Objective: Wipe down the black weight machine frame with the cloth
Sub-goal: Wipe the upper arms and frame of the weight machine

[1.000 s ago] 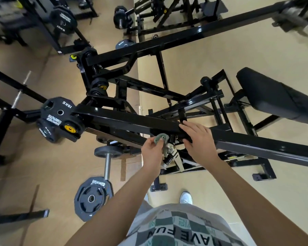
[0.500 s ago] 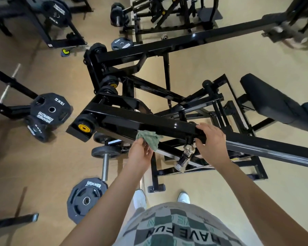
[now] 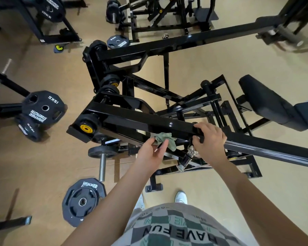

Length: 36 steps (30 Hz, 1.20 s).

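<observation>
The left hand pinches a small green cloth against the underside of the long black bar of the weight machine frame. The right hand curls around the same bar, just beside the cloth. A seat pad sits off to the right.

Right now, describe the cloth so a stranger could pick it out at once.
Find the black beam slanting across the weight machine's middle. At its near edge the left hand holds a crumpled cloth, the only pale green, soft thing among black metal.
</observation>
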Available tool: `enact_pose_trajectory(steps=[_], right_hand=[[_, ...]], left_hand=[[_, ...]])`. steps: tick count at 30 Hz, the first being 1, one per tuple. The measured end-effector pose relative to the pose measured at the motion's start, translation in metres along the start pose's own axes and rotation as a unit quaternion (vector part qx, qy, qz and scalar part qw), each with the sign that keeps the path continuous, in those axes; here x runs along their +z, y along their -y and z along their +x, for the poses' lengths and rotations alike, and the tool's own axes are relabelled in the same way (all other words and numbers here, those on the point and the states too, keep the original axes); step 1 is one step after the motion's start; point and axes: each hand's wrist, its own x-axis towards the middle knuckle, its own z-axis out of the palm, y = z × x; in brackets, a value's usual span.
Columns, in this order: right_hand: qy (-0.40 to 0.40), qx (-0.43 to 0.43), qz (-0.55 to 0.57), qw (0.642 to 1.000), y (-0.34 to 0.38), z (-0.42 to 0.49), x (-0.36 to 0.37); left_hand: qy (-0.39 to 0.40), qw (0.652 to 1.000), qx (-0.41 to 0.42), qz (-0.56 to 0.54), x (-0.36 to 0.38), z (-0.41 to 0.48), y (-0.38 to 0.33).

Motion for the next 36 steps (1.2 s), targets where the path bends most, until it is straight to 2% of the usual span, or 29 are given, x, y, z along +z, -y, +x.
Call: enact_pose_trajectory(steps=[4, 9, 14, 19, 24, 27, 31, 36], right_hand=[[0.006, 0.006, -0.003, 1.0, -0.002, 0.0, 0.002], [0.003, -0.002, -0.001, 1.0, -0.006, 0.0, 0.004], [0.006, -0.011, 0.002, 1.0, -0.008, -0.001, 0.004], [0.005, -0.018, 0.0, 1.0, -0.009, -0.003, 0.004], [0.013, -0.026, 0.003, 1.0, -0.016, -0.006, 0.003], [0.006, -0.033, 0.004, 0.999, -0.016, -0.006, 0.002], [0.009, -0.031, 0.01, 0.999, -0.017, -0.006, 0.001], [0.002, -0.02, 0.012, 1.0, -0.018, -0.01, 0.002]], left_hand=[[0.017, 0.997, -0.053, -0.055, -0.001, -0.003, -0.002], [0.026, 0.986, -0.029, -0.165, -0.014, 0.004, -0.013], [0.031, 0.977, -0.002, -0.21, -0.029, 0.011, -0.024], [0.032, 0.977, -0.004, -0.212, -0.017, 0.014, -0.011], [0.049, 0.986, -0.061, -0.145, 0.016, 0.005, 0.03], [0.069, 0.985, -0.077, -0.141, 0.02, 0.002, 0.038], [0.045, 0.983, -0.051, -0.172, 0.009, 0.007, 0.017], [-0.003, 0.982, 0.03, -0.184, -0.017, 0.003, -0.025]])
